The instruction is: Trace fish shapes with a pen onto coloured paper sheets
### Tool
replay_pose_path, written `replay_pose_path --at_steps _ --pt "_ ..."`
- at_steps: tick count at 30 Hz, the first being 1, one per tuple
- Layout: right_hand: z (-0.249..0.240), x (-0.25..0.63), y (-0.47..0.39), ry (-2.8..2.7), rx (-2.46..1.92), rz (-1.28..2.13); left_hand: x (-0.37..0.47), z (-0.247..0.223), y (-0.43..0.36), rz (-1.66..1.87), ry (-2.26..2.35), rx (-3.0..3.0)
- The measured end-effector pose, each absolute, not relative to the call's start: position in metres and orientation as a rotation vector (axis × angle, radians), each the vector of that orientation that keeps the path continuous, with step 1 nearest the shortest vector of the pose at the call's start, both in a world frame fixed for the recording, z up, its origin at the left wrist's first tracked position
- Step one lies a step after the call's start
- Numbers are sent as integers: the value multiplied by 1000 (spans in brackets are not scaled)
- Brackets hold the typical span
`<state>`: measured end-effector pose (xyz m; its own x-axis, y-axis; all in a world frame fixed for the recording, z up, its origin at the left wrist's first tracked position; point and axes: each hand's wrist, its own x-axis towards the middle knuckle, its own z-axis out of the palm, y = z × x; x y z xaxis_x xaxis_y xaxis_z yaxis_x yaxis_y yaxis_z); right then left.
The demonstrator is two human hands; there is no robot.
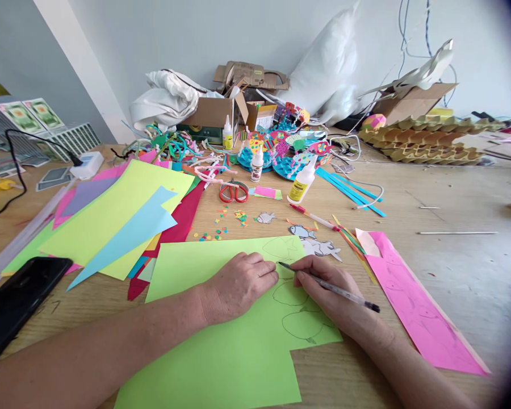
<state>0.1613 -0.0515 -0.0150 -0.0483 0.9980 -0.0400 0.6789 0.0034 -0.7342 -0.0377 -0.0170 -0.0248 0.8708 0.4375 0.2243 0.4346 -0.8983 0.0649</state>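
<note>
A large light-green sheet of paper lies on the table in front of me, with pencil-like fish outlines along its right side. My left hand rests on this sheet, palm down, its fingers lying bent and close together near the outlines. A pen with a clear barrel and dark cap end is gripped in my right hand. Its tip touches or nearly touches the paper beside my left fingertips. Just beyond the sheet's edge are fish cut-outs, white and grey. Part of the outlines is hidden under my hands.
Coloured paper sheets and a black phone lie at left. A pink strip with drawn fish is at right. Beyond are red-handled scissors, a glue bottle, paper confetti, decorated blue crafts and egg trays.
</note>
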Motion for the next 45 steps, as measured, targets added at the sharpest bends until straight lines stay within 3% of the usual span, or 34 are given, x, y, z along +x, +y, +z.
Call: replay_pose_path --at_steps 45 --pt "-13 162 -51 -1772 -1711 819 -37 -26 -17 370 675 3057"
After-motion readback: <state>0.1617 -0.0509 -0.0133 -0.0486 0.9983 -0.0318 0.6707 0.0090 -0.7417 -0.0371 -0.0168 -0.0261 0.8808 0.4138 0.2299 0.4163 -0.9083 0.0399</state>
